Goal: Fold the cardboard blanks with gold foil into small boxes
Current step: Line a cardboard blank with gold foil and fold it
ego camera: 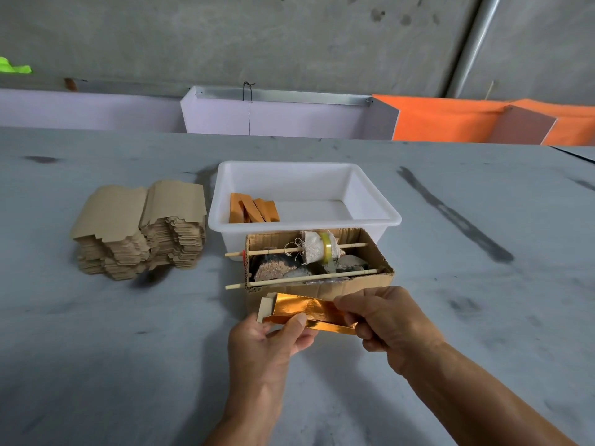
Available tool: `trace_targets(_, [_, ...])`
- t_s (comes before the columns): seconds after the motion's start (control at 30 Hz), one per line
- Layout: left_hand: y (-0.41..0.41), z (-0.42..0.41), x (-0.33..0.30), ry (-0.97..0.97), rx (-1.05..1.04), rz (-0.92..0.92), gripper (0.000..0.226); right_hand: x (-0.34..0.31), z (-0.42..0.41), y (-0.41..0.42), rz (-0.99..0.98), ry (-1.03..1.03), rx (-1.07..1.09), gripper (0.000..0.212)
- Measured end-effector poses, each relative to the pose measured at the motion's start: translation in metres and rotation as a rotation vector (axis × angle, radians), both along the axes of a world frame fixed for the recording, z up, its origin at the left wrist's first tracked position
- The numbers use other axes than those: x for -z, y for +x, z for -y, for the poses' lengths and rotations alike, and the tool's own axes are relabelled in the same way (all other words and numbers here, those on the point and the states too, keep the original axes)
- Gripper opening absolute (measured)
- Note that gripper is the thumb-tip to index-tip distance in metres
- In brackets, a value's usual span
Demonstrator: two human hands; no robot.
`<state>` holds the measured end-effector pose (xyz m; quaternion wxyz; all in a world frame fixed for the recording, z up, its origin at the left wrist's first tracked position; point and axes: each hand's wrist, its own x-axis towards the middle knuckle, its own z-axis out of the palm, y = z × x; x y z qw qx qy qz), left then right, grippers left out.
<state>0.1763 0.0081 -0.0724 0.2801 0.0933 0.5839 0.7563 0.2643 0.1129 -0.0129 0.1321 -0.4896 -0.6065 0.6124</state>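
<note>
Both hands gripped one foil blank [309, 312]: left hand [270, 339] pinched its near edge, right hand [383, 317] its end. Uneven pull risked creasing the foil.

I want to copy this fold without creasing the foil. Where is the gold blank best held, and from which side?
Probably at its two short ends, one hand per end, as here: the left hand pinches the left end from below, the right hand the right end. The gold foil blank is long and narrow, so end grips leave the long flaps free to fold.
</note>
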Motion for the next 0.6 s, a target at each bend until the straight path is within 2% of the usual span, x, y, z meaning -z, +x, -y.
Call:
trace_targets(0.1, [0.000, 0.001, 0.000, 0.008, -0.011, -0.010, 0.008, 0.005, -0.001, -0.003, 0.006, 0.054, 0.016, 0.037])
trace_targets(0.33, [-0.002, 0.003, 0.004, 0.007, -0.059, -0.027, 0.011, 0.034, -0.001, -0.007, -0.003, 0.253, 0.074, 0.035])
trace_targets(0.43, [-0.003, 0.005, 0.003, 0.047, -0.075, 0.028, 0.005, 0.036, 0.004, 0.002, -0.110, 0.296, 0.092, 0.030])
trace_targets(0.5, [-0.001, 0.006, 0.002, 0.098, -0.097, 0.077, 0.009, 0.032, 0.012, 0.012, -0.240, 0.301, 0.088, 0.028])
trace_targets(0.6, [0.005, 0.007, -0.001, 0.158, -0.118, 0.140, 0.013, 0.026, 0.034, 0.024, -0.445, 0.195, 0.010, 0.023])
